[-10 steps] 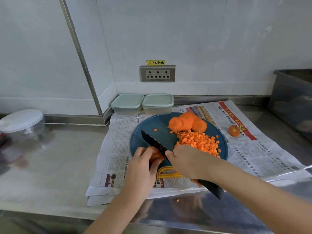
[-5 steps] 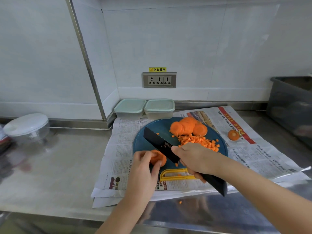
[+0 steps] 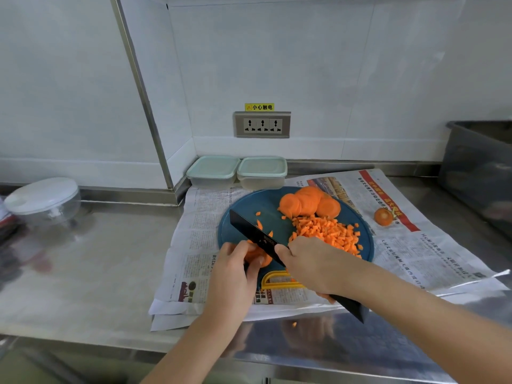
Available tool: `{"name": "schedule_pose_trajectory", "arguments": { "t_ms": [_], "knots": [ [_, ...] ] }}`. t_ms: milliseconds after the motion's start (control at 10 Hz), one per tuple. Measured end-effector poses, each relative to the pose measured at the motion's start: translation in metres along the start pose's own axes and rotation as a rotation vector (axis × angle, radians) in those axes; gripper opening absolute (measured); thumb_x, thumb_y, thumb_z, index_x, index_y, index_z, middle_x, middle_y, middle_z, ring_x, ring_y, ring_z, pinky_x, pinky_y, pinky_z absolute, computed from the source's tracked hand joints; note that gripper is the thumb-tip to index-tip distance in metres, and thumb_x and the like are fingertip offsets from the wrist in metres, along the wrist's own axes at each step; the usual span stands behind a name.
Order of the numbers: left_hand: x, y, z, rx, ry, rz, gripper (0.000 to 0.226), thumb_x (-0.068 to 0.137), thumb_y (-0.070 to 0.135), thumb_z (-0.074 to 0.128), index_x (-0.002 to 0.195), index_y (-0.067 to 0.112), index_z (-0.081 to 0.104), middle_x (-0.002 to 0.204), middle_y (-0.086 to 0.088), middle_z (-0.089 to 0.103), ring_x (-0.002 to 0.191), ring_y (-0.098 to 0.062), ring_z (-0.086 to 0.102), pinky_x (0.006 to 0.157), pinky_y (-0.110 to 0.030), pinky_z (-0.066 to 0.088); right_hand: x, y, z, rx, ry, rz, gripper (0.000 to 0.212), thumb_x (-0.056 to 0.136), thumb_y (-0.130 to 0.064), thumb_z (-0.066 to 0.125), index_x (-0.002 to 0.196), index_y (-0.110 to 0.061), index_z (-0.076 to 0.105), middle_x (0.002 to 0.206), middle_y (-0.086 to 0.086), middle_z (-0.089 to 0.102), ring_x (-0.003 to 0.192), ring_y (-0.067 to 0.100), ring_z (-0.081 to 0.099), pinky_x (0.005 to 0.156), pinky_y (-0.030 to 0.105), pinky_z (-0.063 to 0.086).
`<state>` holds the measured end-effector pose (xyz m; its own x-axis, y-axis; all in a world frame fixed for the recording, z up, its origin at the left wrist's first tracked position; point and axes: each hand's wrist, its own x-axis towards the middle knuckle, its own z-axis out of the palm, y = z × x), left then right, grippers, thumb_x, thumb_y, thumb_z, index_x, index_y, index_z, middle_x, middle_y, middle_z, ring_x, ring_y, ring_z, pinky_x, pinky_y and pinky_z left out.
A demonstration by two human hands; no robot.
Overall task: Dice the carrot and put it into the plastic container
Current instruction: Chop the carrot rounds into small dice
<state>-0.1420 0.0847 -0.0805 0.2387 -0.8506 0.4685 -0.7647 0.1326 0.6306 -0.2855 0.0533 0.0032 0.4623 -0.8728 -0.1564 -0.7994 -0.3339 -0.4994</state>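
knife [image 3: 255,235] pointing far-left, handle near-right, carrot piece [image 3: 259,256] seemingly flat

body | 2 forearms [image 3: 415,309] uncovered to frame edge | left hand [image 3: 235,270] bare | right hand [image 3: 310,263] bare

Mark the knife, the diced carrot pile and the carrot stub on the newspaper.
knife [image 3: 244,224], head view, middle of the black blade.
diced carrot pile [image 3: 327,231], head view, centre of the heap.
carrot stub [image 3: 383,217], head view, its cut face.
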Motion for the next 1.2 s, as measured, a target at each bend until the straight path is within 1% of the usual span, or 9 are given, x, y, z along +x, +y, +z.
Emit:
{"name": "schedule_pose_trajectory", "arguments": {
  "t_ms": [200,300,400,500,600,700,800,1000,1200],
  "knots": [
    [0.000,-0.003,0.001,0.005,0.008,0.008,0.005,0.085,0.019,0.070,0.089,0.017,0.068,0.087,0.003,0.057,0.074,-0.009,0.055,0.064,-0.010,0.037,0.009,0.000,0.010,-0.116,-0.013,0.005,0.040,0.105,-0.027,0.022,0.068,-0.018,0.033,0.068,-0.001,0.039,0.057,0.011,0.034,0.055,0.022,0.032],
    [-0.001,-0.004,0.002,-0.011,0.020,0.012,0.004,0.083,0.016,0.071,0.086,0.016,0.067,0.083,0.004,0.055,0.070,-0.010,0.054,0.062,-0.010,0.036,0.007,-0.010,0.015,-0.113,0.042,-0.058,0.040,0.102,-0.013,0.033,0.063,-0.018,0.031,0.063,0.001,0.036,0.050,0.011,0.024,0.047,0.022,0.025],
    [-0.003,-0.002,0.002,-0.038,0.029,0.017,0.005,0.083,0.017,0.071,0.088,0.017,0.068,0.084,0.004,0.056,0.070,-0.009,0.055,0.062,-0.012,0.039,0.017,0.001,0.026,-0.301,0.293,-0.398,0.028,0.082,0.003,0.056,0.057,-0.007,0.050,0.047,0.007,0.040,0.046,0.010,-0.004,0.041,0.016,0.003],
    [-0.004,-0.002,0.003,-0.072,0.031,0.003,0.011,0.084,0.020,0.071,0.094,0.018,0.069,0.091,0.004,0.060,0.077,-0.005,0.058,0.069,-0.016,0.047,0.014,-0.006,0.021,-0.023,0.043,0.032,0.038,0.102,-0.021,0.032,0.065,-0.017,0.036,0.065,0.001,0.039,0.050,0.014,0.028,0.046,0.023,0.025],
    [-0.004,-0.004,0.005,-0.123,0.029,-0.074,0.016,0.083,0.022,0.072,0.096,0.018,0.065,0.098,0.004,0.063,0.085,-0.007,0.063,0.075,-0.017,0.051,0.019,0.003,0.014,0.119,-0.032,0.103,0.041,0.104,-0.030,0.022,0.071,-0.016,0.040,0.065,0.002,0.043,0.056,0.018,0.045,0.048,0.024,0.035],
    [-0.006,-0.003,0.005,-0.198,0.034,-0.141,0.017,0.079,0.018,0.075,0.090,0.015,0.063,0.098,0.002,0.062,0.085,-0.007,0.065,0.074,-0.011,0.048,0.006,0.007,-0.003,0.168,-0.135,0.117,0.050,0.103,-0.038,0.026,0.070,-0.006,0.045,0.048,0.009,0.047,0.036,0.020,0.042,0.038,0.024,0.041],
    [-0.005,-0.002,0.003,-0.211,0.042,-0.166,0.016,0.076,0.017,0.078,0.086,0.015,0.065,0.093,0.000,0.060,0.083,-0.010,0.065,0.073,-0.012,0.048,-0.006,0.006,-0.017,0.187,-0.117,0.078,0.052,0.102,-0.042,0.027,0.069,-0.006,0.045,0.039,0.008,0.044,0.031,0.021,0.040,0.036,0.022,0.040],
    [-0.005,-0.001,0.000,-0.230,0.038,-0.176,0.017,0.076,0.020,0.078,0.084,0.018,0.064,0.091,0.003,0.061,0.081,-0.007,0.064,0.074,-0.017,0.051,-0.020,0.000,-0.019,0.114,-0.132,0.072,0.048,0.102,-0.042,0.028,0.074,-0.007,0.044,0.052,0.009,0.044,0.030,0.016,0.041,0.035,0.021,0.039],
    [-0.003,0.001,-0.001,-0.278,0.045,-0.181,0.015,0.074,0.019,0.079,0.082,0.019,0.067,0.086,0.005,0.065,0.077,-0.006,0.066,0.071,-0.019,0.054,-0.021,-0.003,-0.010,0.093,-0.085,0.051,0.044,0.104,-0.037,0.027,0.073,-0.012,0.044,0.063,0.012,0.047,0.046,0.024,0.048,0.047,0.034,0.046]
  ]
}}
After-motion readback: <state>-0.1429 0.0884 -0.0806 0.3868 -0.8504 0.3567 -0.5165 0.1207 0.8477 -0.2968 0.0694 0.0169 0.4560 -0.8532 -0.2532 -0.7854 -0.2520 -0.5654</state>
